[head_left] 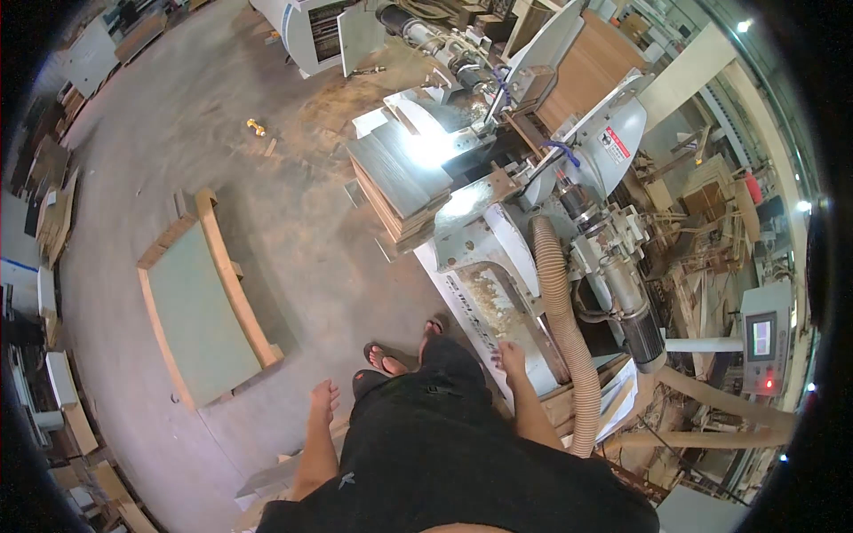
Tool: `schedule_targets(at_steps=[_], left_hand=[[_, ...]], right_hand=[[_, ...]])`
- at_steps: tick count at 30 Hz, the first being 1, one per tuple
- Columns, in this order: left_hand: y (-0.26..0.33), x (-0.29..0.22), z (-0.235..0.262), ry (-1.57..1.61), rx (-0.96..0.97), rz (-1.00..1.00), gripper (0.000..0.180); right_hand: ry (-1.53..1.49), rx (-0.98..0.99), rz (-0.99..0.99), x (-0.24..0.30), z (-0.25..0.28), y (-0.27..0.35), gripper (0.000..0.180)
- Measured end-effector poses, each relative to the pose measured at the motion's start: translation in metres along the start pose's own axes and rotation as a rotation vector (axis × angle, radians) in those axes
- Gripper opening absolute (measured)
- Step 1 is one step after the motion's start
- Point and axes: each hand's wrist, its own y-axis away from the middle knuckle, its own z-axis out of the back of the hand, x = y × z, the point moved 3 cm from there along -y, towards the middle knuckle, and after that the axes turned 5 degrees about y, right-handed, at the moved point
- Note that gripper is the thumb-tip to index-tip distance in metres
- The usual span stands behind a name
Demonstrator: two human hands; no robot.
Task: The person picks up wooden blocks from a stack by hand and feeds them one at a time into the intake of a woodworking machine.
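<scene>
My left hand point(325, 399) hangs in the air at my left side, its fingers loosely bent and apart, with nothing in them. Beside the white machine's base point(462, 293) is my right hand point(510, 359), also empty, its fingers loosely bent. Whether it touches the machine I cannot tell. Farther along the machine lies a stack of grey-topped wooden boards point(400, 169), lit by a bright lamp. A ribbed beige hose point(558, 329) runs down just right of my right hand, next to a motor spindle point(635, 329).
On the floor to the left stands a low wooden pallet frame with a pale green top point(197, 311). A small yellow tool point(256, 128) lies farther off amid sawdust. A control box with a lit screen point(764, 342) stands at the right, near piled wood offcuts point(711, 302).
</scene>
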Motion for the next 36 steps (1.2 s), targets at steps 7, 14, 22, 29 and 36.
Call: schedule_targets(at_steps=[7, 14, 22, 29, 36], left_hand=[[-0.003, -0.112, -0.014, 0.184, 0.152, -0.208, 0.074], [-0.001, -0.258, -0.048, 0.179, 0.243, -0.334, 0.079], [0.005, -0.425, -0.156, 0.027, 0.556, -0.471, 0.081], [-0.017, -0.540, -0.293, -0.424, 0.835, -0.475, 0.089], [-0.032, -0.540, -0.351, -0.781, 0.801, -0.334, 0.082]], right_hand=[[-0.087, 0.054, 0.147, 0.138, -0.088, -0.004, 0.042], [-0.386, 0.100, 0.162, 0.238, -0.151, -0.035, 0.065], [-0.583, 0.196, 0.075, 0.253, -0.197, -0.066, 0.085], [-0.605, 0.087, 0.081, 0.262, -0.224, -0.070, 0.089], [-0.998, 0.223, 0.018, 0.342, -0.253, -0.009, 0.098]])
